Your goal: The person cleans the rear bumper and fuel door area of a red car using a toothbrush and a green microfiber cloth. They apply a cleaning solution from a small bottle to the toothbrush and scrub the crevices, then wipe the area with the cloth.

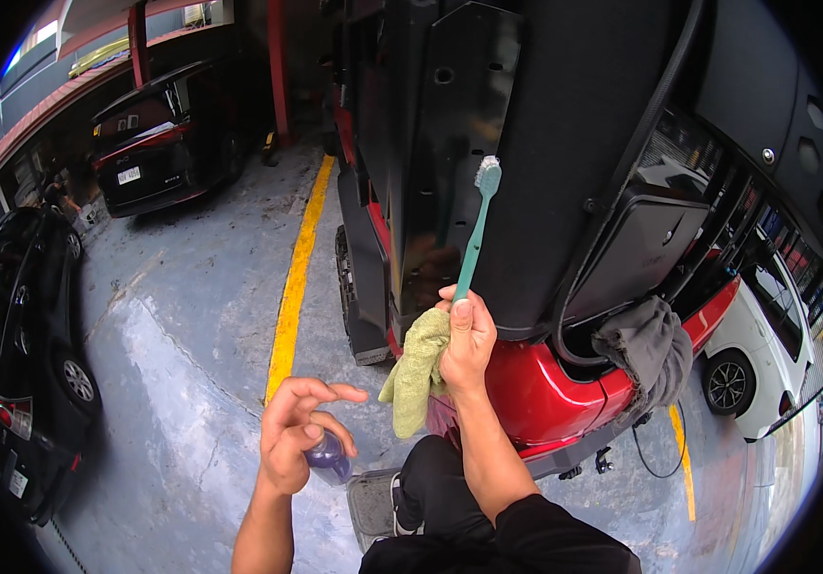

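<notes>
My right hand is closed round the lower handle of a green toothbrush, raised upright before a dark vehicle panel. Its bristles at the top look white. A yellow-green towel hangs from the same hand, bunched against the fingers. Lower and to the left, my left hand has its fingers curled and the index finger stretched to the right. A clear purplish bottle shows between its thumb and lower fingers, apparently held there; its top is hidden.
The vehicle in front has a red bumper with a grey cloth draped on it. Under me is a grey step. A yellow line crosses the floor. Dark cars stand at left, a white car at right.
</notes>
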Demonstrator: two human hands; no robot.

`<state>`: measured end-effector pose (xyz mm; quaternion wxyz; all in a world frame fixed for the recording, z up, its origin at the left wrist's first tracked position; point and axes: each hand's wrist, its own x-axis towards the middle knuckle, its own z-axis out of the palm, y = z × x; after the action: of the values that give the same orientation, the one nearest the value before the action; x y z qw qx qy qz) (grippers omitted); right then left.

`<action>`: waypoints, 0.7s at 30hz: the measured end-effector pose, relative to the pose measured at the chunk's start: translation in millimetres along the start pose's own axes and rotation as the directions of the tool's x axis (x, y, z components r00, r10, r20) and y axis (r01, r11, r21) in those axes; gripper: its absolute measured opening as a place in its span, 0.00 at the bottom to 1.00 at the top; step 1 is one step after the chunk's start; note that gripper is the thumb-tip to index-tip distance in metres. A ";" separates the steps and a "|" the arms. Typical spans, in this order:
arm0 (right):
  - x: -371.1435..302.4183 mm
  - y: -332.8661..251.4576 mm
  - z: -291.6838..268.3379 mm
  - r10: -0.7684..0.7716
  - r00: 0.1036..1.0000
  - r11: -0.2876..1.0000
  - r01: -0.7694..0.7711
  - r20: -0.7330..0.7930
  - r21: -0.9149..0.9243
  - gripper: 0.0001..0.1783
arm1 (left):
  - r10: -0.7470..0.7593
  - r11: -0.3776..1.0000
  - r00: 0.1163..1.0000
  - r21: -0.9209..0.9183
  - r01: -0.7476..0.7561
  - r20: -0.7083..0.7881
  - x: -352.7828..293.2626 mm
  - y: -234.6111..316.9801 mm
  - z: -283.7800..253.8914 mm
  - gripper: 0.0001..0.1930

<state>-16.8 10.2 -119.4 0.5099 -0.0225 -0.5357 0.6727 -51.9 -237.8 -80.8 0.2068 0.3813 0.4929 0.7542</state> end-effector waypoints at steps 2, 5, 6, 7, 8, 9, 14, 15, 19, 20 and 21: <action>-0.5 1.7 2.9 0.012 1.000 0.999 -0.011 0.004 -0.036 0.21 | -0.004 1.000 1.000 -0.003 0.004 0.000 0.1 -1.1 0.0 0.19; 0.1 0.6 8.6 0.034 0.999 0.993 -0.033 0.011 -0.111 0.20 | -0.009 1.000 1.000 -0.008 0.009 0.001 0.2 -2.1 -1.1 0.19; 2.2 -2.1 10.7 0.022 1.000 0.991 -0.021 0.008 -0.131 0.20 | -0.010 1.000 1.000 -0.005 0.010 0.001 -0.4 -2.1 -1.8 0.19; 5.3 -4.7 13.1 0.008 1.000 0.989 -0.007 0.007 -0.149 0.20 | -0.008 1.000 1.000 -0.001 0.008 0.002 -0.2 -1.8 -2.3 0.19; 7.3 -6.1 14.6 -0.006 1.000 0.986 0.007 0.005 -0.167 0.20 | -0.009 1.000 1.000 -0.002 0.009 -0.001 0.1 -1.7 -2.4 0.19; 7.5 -6.6 15.2 0.008 1.000 0.984 -0.007 0.002 -0.177 0.20 | -0.009 1.000 1.000 -0.004 0.009 -0.003 0.3 -1.8 -2.6 0.19; 7.1 -7.5 17.4 -0.024 1.000 0.979 0.021 -0.008 -0.203 0.20 | -0.024 1.000 1.000 -0.017 0.024 0.000 -0.4 -0.2 -3.2 0.20; 8.5 -7.6 17.4 -0.020 1.000 0.980 0.019 -0.004 -0.198 0.20 | -0.037 0.998 0.999 -0.041 0.037 0.002 -1.0 0.8 -3.8 0.20; 6.8 -2.3 13.9 0.007 1.000 0.985 -0.007 -0.004 -0.171 0.19 | -0.043 0.996 0.999 -0.074 0.043 0.002 -2.8 -0.5 -3.7 0.21; 5.7 -2.0 13.5 0.015 1.000 0.987 -0.016 -0.006 -0.162 0.19 | -0.043 0.996 0.999 -0.073 0.043 0.002 -3.4 -0.2 -3.9 0.21; 7.0 -4.2 13.7 0.015 1.000 0.986 -0.015 0.001 -0.164 0.19 | -0.043 0.996 0.999 -0.072 0.043 0.002 -4.0 0.5 -4.2 0.21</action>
<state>-25.3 5.2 -106.8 0.5007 -0.0675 -0.5895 0.6303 -52.6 -243.2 -82.8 0.2368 0.3629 0.4736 0.7668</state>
